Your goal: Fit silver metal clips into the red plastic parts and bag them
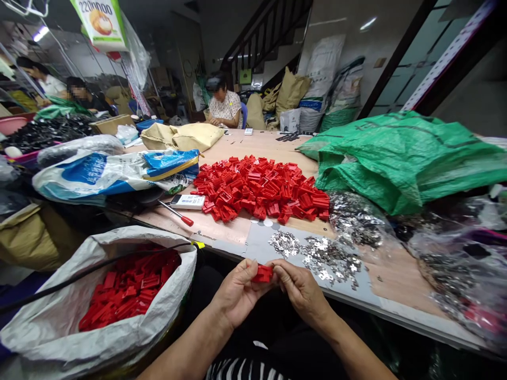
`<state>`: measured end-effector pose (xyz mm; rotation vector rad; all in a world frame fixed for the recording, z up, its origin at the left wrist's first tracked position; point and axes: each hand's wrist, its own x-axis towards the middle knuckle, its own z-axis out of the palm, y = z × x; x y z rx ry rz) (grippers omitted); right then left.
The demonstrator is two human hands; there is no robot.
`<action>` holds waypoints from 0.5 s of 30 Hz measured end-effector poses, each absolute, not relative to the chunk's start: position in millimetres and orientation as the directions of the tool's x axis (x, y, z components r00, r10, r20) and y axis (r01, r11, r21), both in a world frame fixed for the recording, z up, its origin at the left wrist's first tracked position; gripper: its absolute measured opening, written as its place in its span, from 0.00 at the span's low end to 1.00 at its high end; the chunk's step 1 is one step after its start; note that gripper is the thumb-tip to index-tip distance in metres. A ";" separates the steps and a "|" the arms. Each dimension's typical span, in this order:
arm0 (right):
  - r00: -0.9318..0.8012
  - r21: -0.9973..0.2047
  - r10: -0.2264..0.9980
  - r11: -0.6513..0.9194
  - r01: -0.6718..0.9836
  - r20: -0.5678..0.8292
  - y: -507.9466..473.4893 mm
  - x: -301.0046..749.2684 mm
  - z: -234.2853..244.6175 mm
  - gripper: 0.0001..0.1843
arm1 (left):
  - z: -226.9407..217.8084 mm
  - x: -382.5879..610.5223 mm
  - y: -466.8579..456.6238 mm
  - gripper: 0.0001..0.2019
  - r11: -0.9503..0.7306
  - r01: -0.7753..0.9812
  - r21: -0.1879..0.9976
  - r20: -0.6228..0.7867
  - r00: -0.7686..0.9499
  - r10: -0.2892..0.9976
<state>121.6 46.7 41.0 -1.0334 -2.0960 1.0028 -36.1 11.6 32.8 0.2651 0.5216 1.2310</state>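
Observation:
Between my hands, just off the table's front edge, is a red plastic part point(263, 273). My left hand point(238, 289) grips it between thumb and fingers. My right hand point(298, 285) is pinched closed at the part's right end; whatever its fingertips hold there is too small to make out. Beyond them a heap of similar red plastic parts point(261, 184) lies on the table. Small flat metal pieces point(330, 256) are spread on a grey sheet point(257, 240) near my right hand.
An open white sack point(35, 327) with red parts stands at the left. A red-handled tool point(180, 214) lies beside a white box point(188, 201). Bags of metal pieces point(356, 216) and a green sack point(407, 158) cover the right side. A person point(225, 105) sits across the table.

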 end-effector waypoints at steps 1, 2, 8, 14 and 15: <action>-0.524 -0.842 0.837 0.392 0.370 0.160 46.6 121.6 41.1 0.22 | 36.1 -37.9 9.0 0.12 0.303 -0.799 0.520 -0.218 0.219 0.951; -0.522 -0.853 0.840 0.375 0.362 0.147 46.7 122.2 40.8 0.22 | 40.2 -41.4 6.0 0.13 0.279 -0.759 0.589 -0.206 0.193 0.959; -0.427 -0.842 0.897 0.314 0.438 0.112 51.5 144.7 30.6 0.23 | 73.5 -118.2 -23.7 0.11 0.167 -0.163 0.972 -0.170 -0.006 0.985; -0.322 -0.812 0.942 0.261 0.523 0.095 52.2 173.4 9.8 0.24 | 82.3 -217.6 -58.9 0.14 0.221 0.624 0.750 0.188 -0.521 0.833; -0.317 -0.811 0.944 0.254 0.527 0.090 51.3 175.2 6.2 0.25 | 80.4 -222.2 -63.1 0.16 0.235 0.680 0.694 0.293 -0.565 0.771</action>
